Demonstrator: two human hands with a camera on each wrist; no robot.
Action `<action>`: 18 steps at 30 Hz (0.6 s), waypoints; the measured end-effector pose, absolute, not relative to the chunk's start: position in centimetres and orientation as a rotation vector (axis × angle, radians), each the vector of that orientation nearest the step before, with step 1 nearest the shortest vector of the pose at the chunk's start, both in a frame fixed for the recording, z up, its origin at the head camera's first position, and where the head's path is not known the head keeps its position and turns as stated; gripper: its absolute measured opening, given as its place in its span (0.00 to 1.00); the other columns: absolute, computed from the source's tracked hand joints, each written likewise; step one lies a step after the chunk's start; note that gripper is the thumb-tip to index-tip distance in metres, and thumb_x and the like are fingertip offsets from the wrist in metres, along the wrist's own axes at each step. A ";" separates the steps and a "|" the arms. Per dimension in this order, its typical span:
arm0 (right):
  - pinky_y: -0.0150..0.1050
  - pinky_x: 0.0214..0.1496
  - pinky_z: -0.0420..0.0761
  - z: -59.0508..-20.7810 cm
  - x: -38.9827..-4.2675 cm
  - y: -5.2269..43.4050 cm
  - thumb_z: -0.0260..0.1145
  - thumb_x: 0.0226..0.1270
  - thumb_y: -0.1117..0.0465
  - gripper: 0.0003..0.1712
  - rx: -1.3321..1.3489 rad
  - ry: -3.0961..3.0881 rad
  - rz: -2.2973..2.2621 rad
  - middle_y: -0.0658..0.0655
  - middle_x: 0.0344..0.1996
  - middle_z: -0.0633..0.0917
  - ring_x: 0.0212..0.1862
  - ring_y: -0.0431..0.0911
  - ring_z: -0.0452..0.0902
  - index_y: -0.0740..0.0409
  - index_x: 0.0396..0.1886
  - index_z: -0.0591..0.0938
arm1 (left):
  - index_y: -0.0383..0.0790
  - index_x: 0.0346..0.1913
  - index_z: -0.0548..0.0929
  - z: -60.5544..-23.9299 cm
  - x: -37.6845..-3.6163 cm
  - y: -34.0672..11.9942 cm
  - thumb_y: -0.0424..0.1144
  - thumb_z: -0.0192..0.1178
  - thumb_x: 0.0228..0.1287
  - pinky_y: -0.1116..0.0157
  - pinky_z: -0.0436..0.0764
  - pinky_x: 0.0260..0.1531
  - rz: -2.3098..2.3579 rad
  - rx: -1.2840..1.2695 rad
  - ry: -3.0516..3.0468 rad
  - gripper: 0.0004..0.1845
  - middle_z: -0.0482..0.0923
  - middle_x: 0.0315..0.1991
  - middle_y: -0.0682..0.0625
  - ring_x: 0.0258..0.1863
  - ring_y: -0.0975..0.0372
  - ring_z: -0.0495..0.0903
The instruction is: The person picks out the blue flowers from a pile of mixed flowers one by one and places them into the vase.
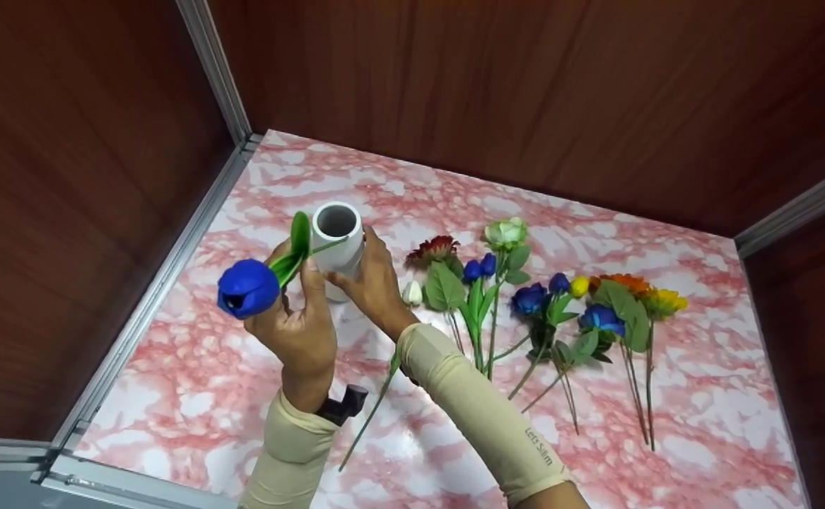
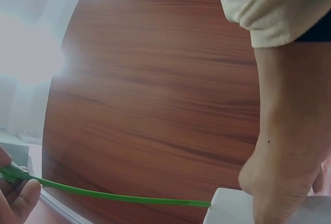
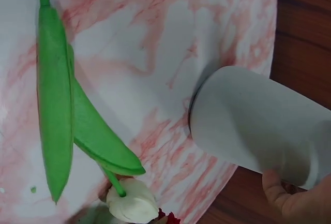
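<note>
A blue artificial tulip (image 1: 248, 288) with green leaves is pinched in my left hand (image 1: 299, 339), its bloom toward me. Its thin green stem (image 2: 129, 199) runs from the fingers toward the white vase (image 1: 345, 256), and the stem's end overlaps the rim. The vase stands upright on the tabletop with its round mouth facing up. My right hand (image 1: 378, 283) grips the vase from its right side, near the top, the thumb across the front. In the right wrist view, only some fingers of that hand show against the vase wall.
A white tulip (image 3: 132, 203) lies just right of the vase. Farther right lie a dark red flower (image 1: 435, 249), a pale green rose (image 1: 505, 233), blue roses (image 1: 601, 318) and orange and yellow blooms (image 1: 665, 302). Brown wood panels (image 1: 483, 92) enclose the pink-marbled table (image 1: 709, 396).
</note>
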State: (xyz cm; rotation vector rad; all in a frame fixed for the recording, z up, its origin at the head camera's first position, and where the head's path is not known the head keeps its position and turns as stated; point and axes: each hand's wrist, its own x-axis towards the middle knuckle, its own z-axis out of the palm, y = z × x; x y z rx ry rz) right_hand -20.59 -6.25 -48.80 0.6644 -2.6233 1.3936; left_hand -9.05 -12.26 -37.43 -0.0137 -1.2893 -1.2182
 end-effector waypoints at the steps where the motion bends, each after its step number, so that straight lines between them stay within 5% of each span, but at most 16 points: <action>1: 0.46 0.57 0.72 -48.9 -20.6 -6.3 0.77 0.47 0.47 0.55 0.662 -2.620 1.383 0.58 0.55 0.75 0.57 0.48 0.70 0.56 0.71 0.60 | 0.21 0.44 0.81 -37.4 -9.1 -12.3 0.15 0.59 0.52 0.53 0.79 0.47 -1.216 -0.011 -1.280 0.14 0.83 0.43 0.37 0.43 0.49 0.83; 10: 0.40 0.50 0.75 -49.6 -21.5 -6.9 0.78 0.47 0.52 0.50 0.741 -2.464 1.503 0.52 0.46 0.80 0.47 0.43 0.76 0.54 0.69 0.63 | 0.21 0.43 0.81 -37.5 -10.0 -12.7 0.15 0.60 0.52 0.54 0.79 0.47 -1.195 -0.006 -1.246 0.13 0.84 0.42 0.37 0.43 0.49 0.83; 18: 0.42 0.50 0.74 -49.9 -21.4 -6.8 0.74 0.54 0.54 0.45 0.779 -2.489 1.381 0.53 0.47 0.80 0.48 0.45 0.76 0.56 0.69 0.62 | 0.24 0.45 0.82 -40.2 -12.3 -13.3 0.14 0.61 0.51 0.56 0.79 0.48 -1.135 0.027 -1.346 0.16 0.83 0.43 0.38 0.43 0.52 0.83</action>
